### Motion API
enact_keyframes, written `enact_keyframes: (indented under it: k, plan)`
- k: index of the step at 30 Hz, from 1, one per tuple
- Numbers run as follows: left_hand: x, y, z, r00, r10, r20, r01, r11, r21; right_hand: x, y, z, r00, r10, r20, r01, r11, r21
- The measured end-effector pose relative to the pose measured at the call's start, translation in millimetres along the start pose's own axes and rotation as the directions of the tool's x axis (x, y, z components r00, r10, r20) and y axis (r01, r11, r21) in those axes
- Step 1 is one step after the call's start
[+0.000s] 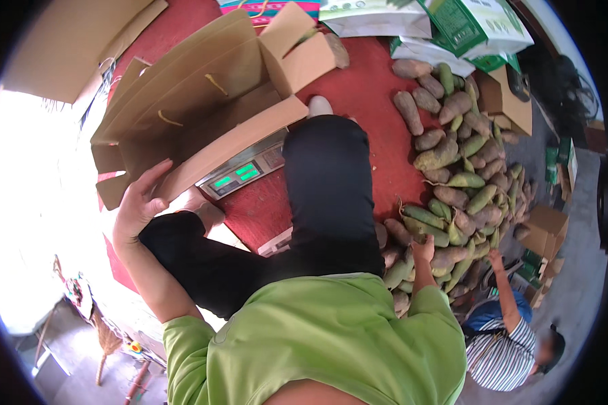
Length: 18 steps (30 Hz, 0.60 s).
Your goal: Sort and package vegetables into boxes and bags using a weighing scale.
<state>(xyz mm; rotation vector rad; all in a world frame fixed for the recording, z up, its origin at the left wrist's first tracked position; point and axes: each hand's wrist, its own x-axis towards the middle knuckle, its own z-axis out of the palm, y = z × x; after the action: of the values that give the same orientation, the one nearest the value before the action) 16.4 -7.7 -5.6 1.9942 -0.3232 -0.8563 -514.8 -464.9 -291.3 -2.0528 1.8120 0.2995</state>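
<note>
A large open cardboard box (203, 115) stands tilted on a digital scale (240, 175) with green lit displays, its flaps spread. With fingers and thumb on either side of its near left edge, my left hand (138, 202) grips the box. Two rope loops show against its inner wall. On my right, my right hand (423, 250) is closed at the near side of the vegetable pile, around the end of a green radish (429, 234); the fingers are partly hidden. Green radishes and brownish-pink, soil-dusted roots (456, 106) lie heaped there. My bent knees are between box and pile.
Beyond the pile lie green and white cartons (476, 27). A co-worker in a striped shirt (503, 358) reaches one hand (496, 260) toward the pile at right. Smaller cardboard boxes (544, 229) stand past it. At lower left is a broom (106, 337).
</note>
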Motion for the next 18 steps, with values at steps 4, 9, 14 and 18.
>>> enact_keyframes:
  k: [4,9,14,18]
  plan:
    - [-5,7,-1,0.988,0.148,0.036,-0.15,0.987,0.049,27,-47,-25,0.933,-0.318,-0.167,0.351,0.906,0.236]
    - [-12,14,7,0.983,0.156,-0.096,-0.118,0.941,0.316,9,-225,-138,0.793,-0.54,-0.281,0.607,0.669,0.429]
    - [-14,20,13,0.931,0.288,-0.222,-0.18,0.896,0.405,-55,-373,-240,0.543,-0.7,-0.463,0.761,0.178,0.623]
    - [-27,15,10,0.93,0.261,-0.259,-0.131,0.893,0.431,-124,-473,-288,0.214,-0.775,-0.595,0.749,-0.261,0.609]
